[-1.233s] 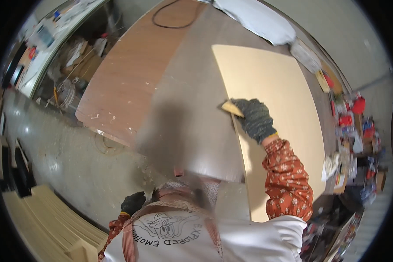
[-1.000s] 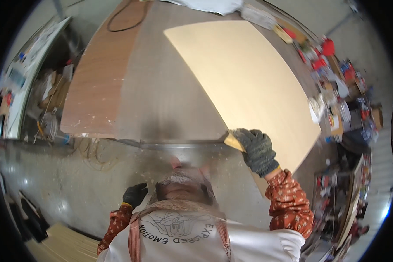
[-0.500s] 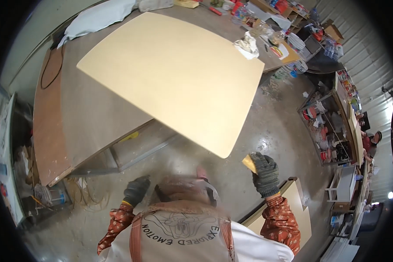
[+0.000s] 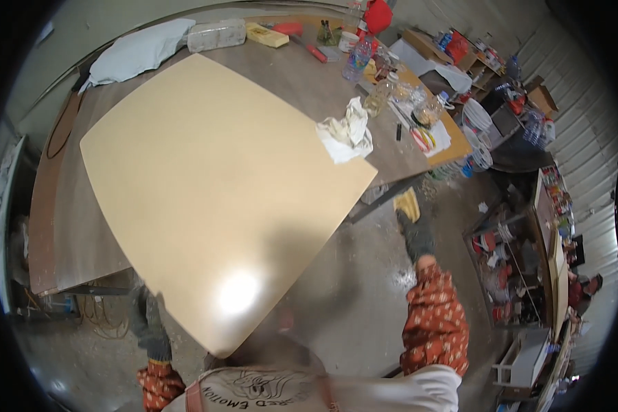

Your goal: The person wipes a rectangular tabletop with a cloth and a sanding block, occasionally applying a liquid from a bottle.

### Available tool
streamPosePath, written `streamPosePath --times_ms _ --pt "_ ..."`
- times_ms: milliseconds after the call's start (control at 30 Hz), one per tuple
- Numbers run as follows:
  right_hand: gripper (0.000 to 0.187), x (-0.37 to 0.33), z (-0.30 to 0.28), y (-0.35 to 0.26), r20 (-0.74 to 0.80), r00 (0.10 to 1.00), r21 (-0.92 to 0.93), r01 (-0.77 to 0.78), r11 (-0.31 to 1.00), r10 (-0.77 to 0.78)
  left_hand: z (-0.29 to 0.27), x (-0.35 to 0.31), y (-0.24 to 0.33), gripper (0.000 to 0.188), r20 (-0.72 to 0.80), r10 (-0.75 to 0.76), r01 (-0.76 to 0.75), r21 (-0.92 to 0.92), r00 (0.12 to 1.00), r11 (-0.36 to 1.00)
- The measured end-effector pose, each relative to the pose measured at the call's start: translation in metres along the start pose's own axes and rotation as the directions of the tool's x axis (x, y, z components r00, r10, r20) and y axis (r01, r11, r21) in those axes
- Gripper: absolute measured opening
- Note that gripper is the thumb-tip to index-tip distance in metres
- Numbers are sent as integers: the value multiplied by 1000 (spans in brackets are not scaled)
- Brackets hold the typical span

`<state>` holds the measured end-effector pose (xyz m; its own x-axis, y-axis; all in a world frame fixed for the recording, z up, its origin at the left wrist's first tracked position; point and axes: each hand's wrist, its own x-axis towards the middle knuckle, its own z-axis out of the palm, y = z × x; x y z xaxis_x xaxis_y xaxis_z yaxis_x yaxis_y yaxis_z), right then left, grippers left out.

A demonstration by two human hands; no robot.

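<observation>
A large cream-coloured panel [image 4: 220,172] with rounded corners lies over the table, its near corner jutting out toward my body. My left hand [image 4: 149,323], in a dark grey glove, is at the panel's near left edge. Its fingers are blurred and partly hidden, but they appear closed around that edge. My right hand [image 4: 417,233], gloved alike, is stretched forward to the right of the panel, apart from it. It is closed on a yellow sponge-like block [image 4: 406,204].
Crumpled white paper [image 4: 350,134] touches the panel's right side. Bottles [image 4: 358,60], a marker [image 4: 399,132] and a yellow block [image 4: 268,34] sit on the brown table [image 4: 69,233]. Shelving [image 4: 508,268] stands at right, with another person [image 4: 584,292] beyond.
The panel has turned, and its near corner is now closer to my body and further left. My left hand has come to its edge. My right hand has reached forward with the yellow block.
</observation>
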<state>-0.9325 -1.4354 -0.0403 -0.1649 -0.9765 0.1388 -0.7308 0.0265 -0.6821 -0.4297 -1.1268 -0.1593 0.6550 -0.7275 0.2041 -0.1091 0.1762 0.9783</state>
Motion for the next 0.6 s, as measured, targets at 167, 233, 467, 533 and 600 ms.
streamPosePath --times_ms 167,233,467,533,600 --pt "77 182 3 -34 -195 981 -2 5 1000 -6 44 -45 37 44 -245 -224 265 149 943 953" --pt "77 204 37 -49 117 829 -321 553 769 -547 66 -52 57 45 -259 -336 365 72 906 928" --pt "49 219 165 -49 121 841 -278 539 795 -528 120 -53 80 33 -161 -652 644 -101 741 758" --pt "29 211 140 -69 132 898 -125 434 892 -419 128 -52 92 36 -127 -707 685 -180 695 706" --pt "23 222 109 -44 -85 774 114 633 766 -627 129 -55 91 41 -130 -717 702 -147 685 697"
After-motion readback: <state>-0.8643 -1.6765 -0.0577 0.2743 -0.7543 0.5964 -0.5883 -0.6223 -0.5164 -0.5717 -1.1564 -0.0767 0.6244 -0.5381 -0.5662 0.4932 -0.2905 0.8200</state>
